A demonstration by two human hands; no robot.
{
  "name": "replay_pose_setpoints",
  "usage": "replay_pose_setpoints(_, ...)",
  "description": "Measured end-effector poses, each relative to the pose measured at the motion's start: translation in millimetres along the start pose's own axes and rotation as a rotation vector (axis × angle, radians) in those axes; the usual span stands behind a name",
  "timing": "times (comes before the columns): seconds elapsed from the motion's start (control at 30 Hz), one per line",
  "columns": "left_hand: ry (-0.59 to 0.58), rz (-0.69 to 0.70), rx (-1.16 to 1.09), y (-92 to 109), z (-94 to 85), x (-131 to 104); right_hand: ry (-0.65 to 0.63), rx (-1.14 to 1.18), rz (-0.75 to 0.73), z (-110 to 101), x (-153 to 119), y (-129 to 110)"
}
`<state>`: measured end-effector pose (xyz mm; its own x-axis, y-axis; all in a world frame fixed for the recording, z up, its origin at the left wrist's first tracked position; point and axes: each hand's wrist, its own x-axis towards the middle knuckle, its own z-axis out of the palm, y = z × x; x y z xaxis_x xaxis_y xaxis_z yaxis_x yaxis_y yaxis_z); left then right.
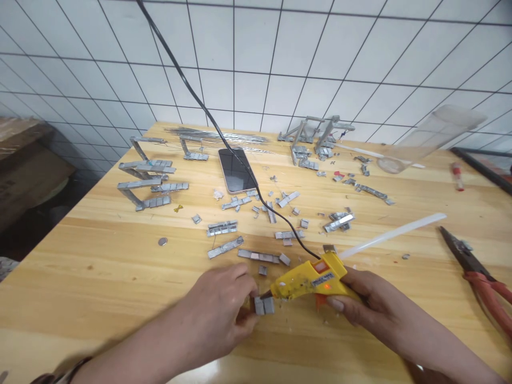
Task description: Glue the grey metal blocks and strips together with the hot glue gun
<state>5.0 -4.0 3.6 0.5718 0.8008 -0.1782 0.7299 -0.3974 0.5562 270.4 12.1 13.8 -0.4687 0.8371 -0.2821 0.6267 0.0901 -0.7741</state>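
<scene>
My right hand (366, 298) grips a yellow hot glue gun (308, 278) by its handle, with an orange light glowing on its side. A translucent glue stick (394, 234) sticks out of the gun's back. The nozzle touches or nearly touches a small grey block piece (264, 305), made of flat squares side by side. My left hand (224, 306) pinches that piece at its left end between thumb and fingers. Just beyond lie a small grey square (262, 270) and a longer grey strip (259, 256).
Grey L-shaped assemblies (144, 194) stand at the left, more (316, 140) at the back. A phone (236, 169) lies under the gun's black cord (192, 90). Red-handled pliers (476, 272) lie at right, near a clear plastic bottle (436, 133). Thin wires (224, 134) lie along the wall.
</scene>
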Motion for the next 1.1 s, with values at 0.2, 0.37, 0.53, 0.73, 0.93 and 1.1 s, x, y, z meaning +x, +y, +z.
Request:
replay_pose_setpoints(0.2,-0.013,-0.006,0.013,0.3,-1.3,0.6,-0.001,-0.019,-0.018,-1.4,0.2,-2.3)
replay_pose_setpoints(0.37,-0.004,0.0,0.006,-0.8,0.4,0.0,-0.007,-0.025,0.009,-1.6,-0.6,-0.7)
replay_pose_setpoints(0.53,-0.007,0.001,0.007,0.0,0.7,-0.1,0.001,-0.031,-0.021,-1.0,-0.9,-2.3)
replay_pose_setpoints(0.73,-0.009,-0.004,0.012,-0.8,0.7,0.1,-0.002,-0.031,-0.017,-1.0,-1.6,0.3)
replay_pose_setpoints(0.93,0.001,-0.001,0.024,-1.3,1.8,-0.6,0.012,0.034,-0.048,1.4,0.6,-0.4)
replay_pose_setpoints(1.1,-0.003,-0.005,0.018,-0.6,0.7,0.6,-0.028,0.043,-0.048,1.7,0.8,-3.0)
